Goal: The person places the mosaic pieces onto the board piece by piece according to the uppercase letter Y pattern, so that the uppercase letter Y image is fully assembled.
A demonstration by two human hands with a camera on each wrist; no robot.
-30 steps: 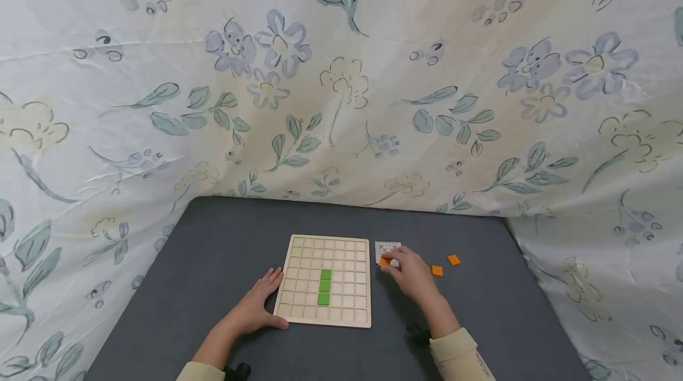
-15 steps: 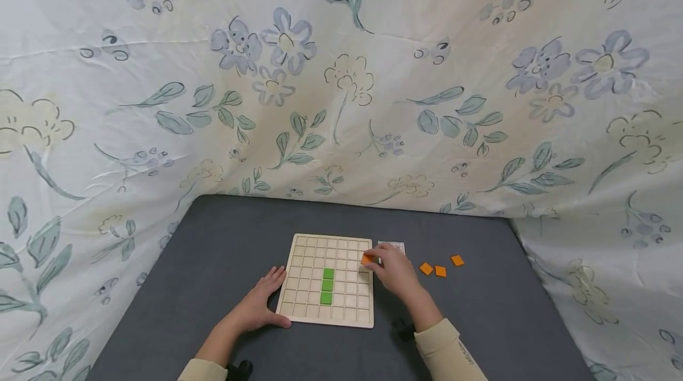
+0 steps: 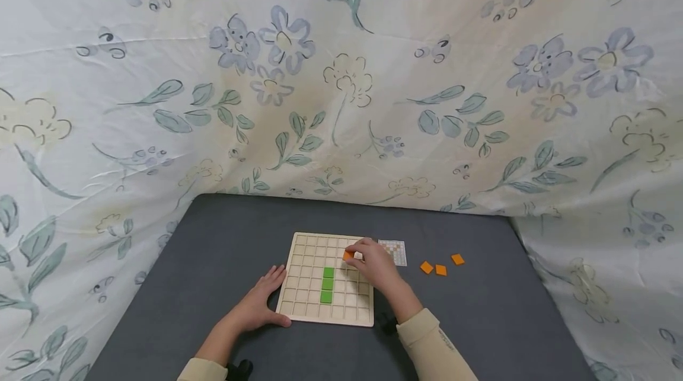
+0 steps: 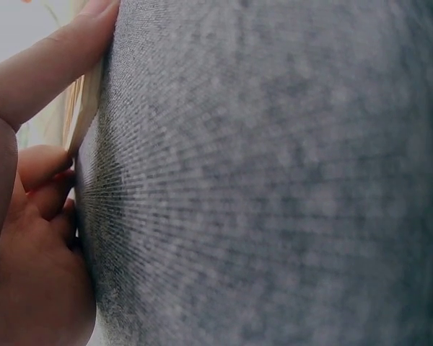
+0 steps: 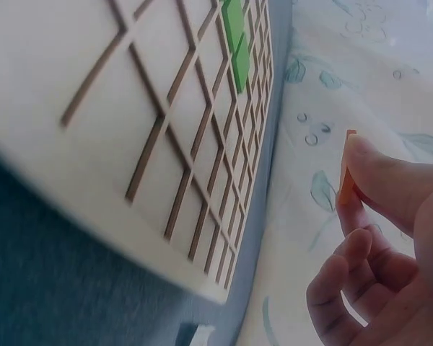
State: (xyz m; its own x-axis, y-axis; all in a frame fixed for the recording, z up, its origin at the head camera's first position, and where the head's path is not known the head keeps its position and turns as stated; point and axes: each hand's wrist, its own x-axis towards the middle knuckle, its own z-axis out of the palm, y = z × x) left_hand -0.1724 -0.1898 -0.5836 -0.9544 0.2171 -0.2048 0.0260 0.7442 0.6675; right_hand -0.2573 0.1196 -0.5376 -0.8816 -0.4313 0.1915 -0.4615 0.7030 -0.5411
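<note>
A wooden grid board (image 3: 305, 277) lies flat on the table, with three green square tiles (image 3: 327, 285) in one column of its cells. My left hand (image 3: 256, 308) rests at the board's near left corner, its fingers along the left edge and its thumb by the front edge. Between thumb and fingertips, my right hand (image 3: 377, 265) pinches an orange square tile (image 3: 348, 255) over the upper right part of the grid. In the right wrist view this orange tile (image 5: 346, 169) shows edge-on, above the board's surface.
Right of the board lies a small printed grid card (image 3: 396, 252), partly behind the right hand. Farther right are three loose orange tiles (image 3: 440, 270). Dark cloth covers the table (image 3: 256, 218), and a floral curtain (image 3: 341, 102) hangs behind it.
My right hand has carried the orange tile leftward from beside the card to over the board, uncovering the card and another loose orange tile. The left hand has kept its place.
</note>
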